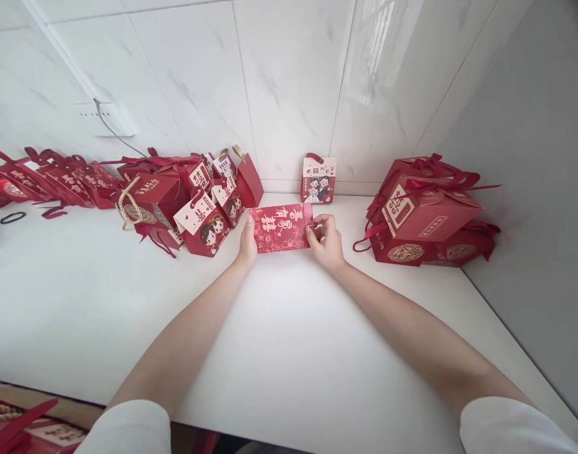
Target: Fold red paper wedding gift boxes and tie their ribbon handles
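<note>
A flat red gift box (pixel 282 228) with pale characters and a floral print is held up sideways above the white table. My left hand (pixel 247 241) grips its left end, thumb on the front and the other fingers behind. At the opposite end, my right hand (pixel 327 241) has its fingers curled and pinches the edge beside a plain pinkish-red flap (pixel 308 212). The back of the box is hidden from view.
Red gift boxes (pixel 204 227) with ribbons and cords crowd the left. A small couple-print box (pixel 318 181) stands by the tiled wall; larger boxes (pixel 431 211) are stacked right, near a grey panel (pixel 530 189). A black ring (pixel 13 217) lies far left.
</note>
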`<state>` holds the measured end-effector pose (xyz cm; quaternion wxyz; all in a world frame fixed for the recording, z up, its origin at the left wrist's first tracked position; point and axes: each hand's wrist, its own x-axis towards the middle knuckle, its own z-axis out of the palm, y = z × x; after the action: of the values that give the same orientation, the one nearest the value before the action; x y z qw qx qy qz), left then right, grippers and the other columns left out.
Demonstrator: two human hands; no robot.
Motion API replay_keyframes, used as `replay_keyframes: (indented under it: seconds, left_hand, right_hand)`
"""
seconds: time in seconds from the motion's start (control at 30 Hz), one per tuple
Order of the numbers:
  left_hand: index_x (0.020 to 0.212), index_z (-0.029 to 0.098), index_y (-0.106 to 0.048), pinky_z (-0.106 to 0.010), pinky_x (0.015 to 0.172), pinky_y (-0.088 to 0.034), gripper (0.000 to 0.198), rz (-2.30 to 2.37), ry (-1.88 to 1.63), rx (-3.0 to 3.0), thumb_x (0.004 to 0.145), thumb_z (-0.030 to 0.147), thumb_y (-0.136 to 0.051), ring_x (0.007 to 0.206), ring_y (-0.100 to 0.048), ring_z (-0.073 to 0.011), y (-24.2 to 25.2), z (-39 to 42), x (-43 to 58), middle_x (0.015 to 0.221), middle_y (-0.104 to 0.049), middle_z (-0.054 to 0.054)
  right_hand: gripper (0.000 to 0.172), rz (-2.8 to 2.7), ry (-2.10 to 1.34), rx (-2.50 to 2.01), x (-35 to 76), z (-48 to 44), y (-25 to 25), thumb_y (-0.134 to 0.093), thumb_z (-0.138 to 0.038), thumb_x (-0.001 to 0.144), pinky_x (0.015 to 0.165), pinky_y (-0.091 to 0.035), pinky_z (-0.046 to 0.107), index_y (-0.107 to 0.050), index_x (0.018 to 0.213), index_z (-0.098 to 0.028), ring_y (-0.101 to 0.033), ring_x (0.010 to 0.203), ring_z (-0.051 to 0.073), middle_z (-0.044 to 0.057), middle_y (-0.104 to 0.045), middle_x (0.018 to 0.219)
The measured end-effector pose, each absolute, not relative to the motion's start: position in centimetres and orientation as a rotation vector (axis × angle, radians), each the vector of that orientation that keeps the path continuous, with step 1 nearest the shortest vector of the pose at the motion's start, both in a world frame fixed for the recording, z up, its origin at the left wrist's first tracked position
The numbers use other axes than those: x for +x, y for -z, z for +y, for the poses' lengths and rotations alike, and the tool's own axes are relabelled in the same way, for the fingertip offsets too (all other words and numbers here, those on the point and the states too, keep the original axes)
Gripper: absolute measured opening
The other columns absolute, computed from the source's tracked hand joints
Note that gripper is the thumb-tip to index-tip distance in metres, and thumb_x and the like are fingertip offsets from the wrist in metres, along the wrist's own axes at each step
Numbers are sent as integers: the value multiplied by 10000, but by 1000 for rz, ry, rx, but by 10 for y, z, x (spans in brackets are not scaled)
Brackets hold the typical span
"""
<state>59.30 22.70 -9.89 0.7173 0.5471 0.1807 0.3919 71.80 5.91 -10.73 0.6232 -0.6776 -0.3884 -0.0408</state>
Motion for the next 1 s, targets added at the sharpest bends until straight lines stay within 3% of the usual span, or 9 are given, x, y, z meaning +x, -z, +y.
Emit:
replay_keyframes:
  seconds: [0.13, 0.33, 0.5, 0.7, 1.0]
  left_hand:
    - [1140, 192, -649, -412, 1049, -487, 566, 384, -861, 1171, 871, 664, -491, 1199, -613, -276, 97, 226, 593, 1170, -705, -97]
    - [1139, 203, -656, -425, 1073, -470, 542, 396, -859, 1096, 867, 650, -513, 1220, -600, -282, 96, 225, 593, 1194, -696, -96]
    - [1156, 200, -650, -423, 1074, -467, 548, 392, -848, 1078, 873, 647, -506, 1205, -610, -276, 95, 224, 593, 1202, -692, -102]
    - [1164, 195, -649, -407, 1061, -472, 555, 364, -841, 1119, 875, 645, -502, 1184, -622, -267, 96, 225, 593, 1187, -697, -99]
    - [1125, 227, -662, -304, 1104, -398, 430, 390, -882, 1185, 905, 567, -516, 1265, -555, -195, 97, 226, 592, 1251, -663, -62]
  right_hand:
    - [218, -908, 90, -1594, 717, 58, 106, -566, -361, 854, 603, -436, 285, -442, 1001, -256, -541, 570, 135, -33, -582, 784]
    - [213, -915, 56, -1570, 715, 58, 101, -546, -404, 869, 597, -439, 281, -457, 989, -251, -566, 585, 130, -1, -629, 905]
    - [223, -875, 73, -1642, 714, 58, 101, -546, -428, 874, 619, -441, 294, -470, 985, -250, -544, 555, 149, -41, -581, 692]
    - [222, -864, 94, -1669, 715, 59, 101, -557, -446, 870, 611, -442, 286, -472, 926, -248, -564, 583, 149, -24, -605, 763]
    - [271, -809, 114, -1744, 719, 59, 101, -593, -493, 837, 632, -448, 294, -485, 796, -248, -582, 578, 162, -26, -620, 712]
